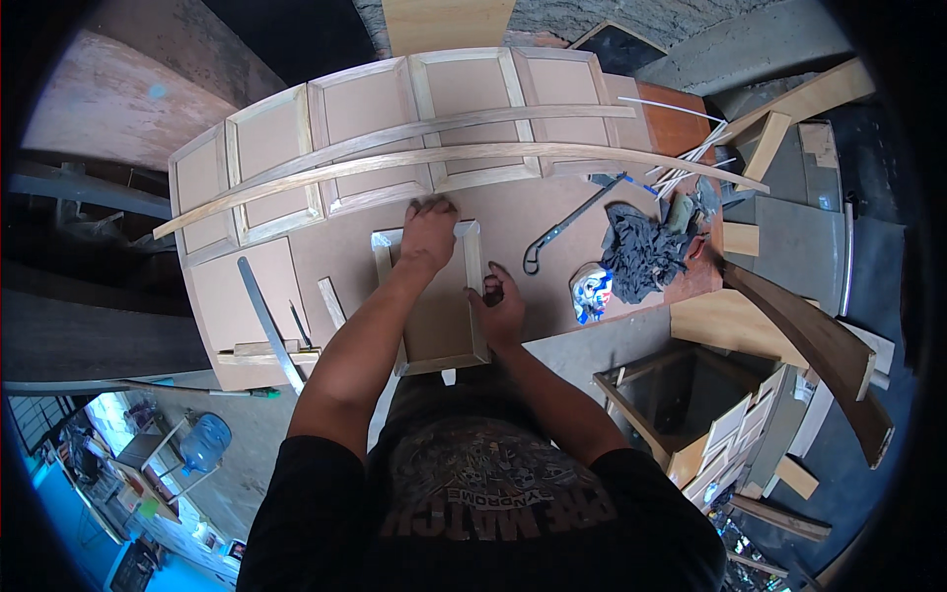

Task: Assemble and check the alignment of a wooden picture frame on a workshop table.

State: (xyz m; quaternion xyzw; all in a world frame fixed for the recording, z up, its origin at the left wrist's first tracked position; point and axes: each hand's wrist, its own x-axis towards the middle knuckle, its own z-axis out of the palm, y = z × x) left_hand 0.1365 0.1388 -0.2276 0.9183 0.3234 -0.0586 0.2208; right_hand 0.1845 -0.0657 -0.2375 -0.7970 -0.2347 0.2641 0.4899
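Note:
A small wooden frame (479, 340) with a brown panel inside it lies on the worktable, close to my body. My left hand (430, 235) is over its far rail, fingers bent down and pressed together; whatever may be under them is hidden. At the frame's right rail is my right hand (498, 306), its thumb on the wood and its fingers curled beside the outer edge. Beyond the frame, several joined panels (370, 104) with pale wooden borders stretch across the table. Two long wooden strips (414, 158) lie over them.
Right of my hands are a hacksaw (572, 225), a dark crumpled cloth (641, 255), a blue-and-white packet (591, 294) and thin white sticks (691, 163). A metal straightedge (264, 316) and wood offcuts (332, 301) lie at left. Boards (799, 326) jut out beyond the table's right end.

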